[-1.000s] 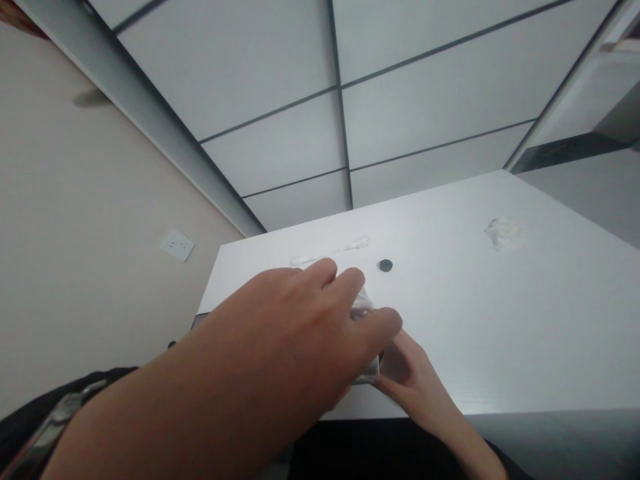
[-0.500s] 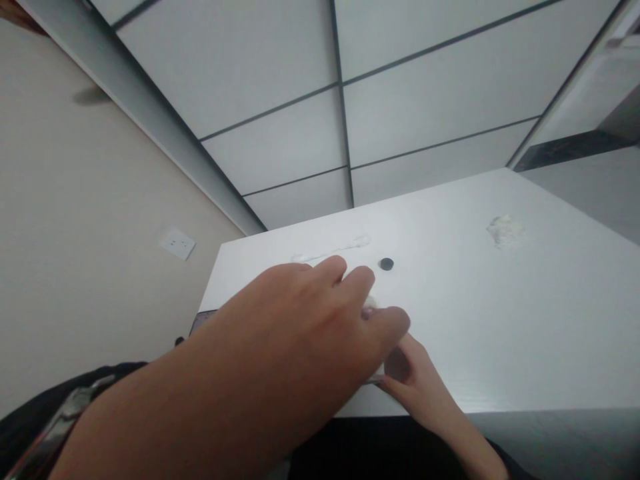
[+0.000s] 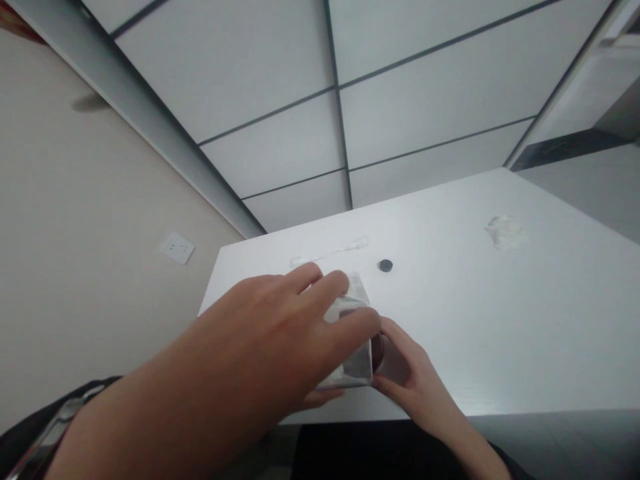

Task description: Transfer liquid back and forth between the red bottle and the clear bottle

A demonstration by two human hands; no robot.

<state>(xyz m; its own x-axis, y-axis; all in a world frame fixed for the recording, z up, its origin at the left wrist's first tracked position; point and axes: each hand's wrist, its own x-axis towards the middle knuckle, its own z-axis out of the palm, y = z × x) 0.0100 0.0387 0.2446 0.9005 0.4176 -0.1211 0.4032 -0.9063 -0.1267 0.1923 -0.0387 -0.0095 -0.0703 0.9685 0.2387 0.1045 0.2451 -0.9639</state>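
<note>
White plastic-looking box (image 3: 358, 363) clasped by curled left hand (image 3: 285, 327), right end by half-open right hand (image 3: 411, 363); seemingly being steadied; firmness needed.

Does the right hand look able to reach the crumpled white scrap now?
Probably, if freed: the right hand is at the white box, but nothing visible blocks its way to the crumpled white scrap.

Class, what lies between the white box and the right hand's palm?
Head view: a dark, rounded thing shows between the white box and the right hand, at the box's end; too little shows to tell what it is.
</note>
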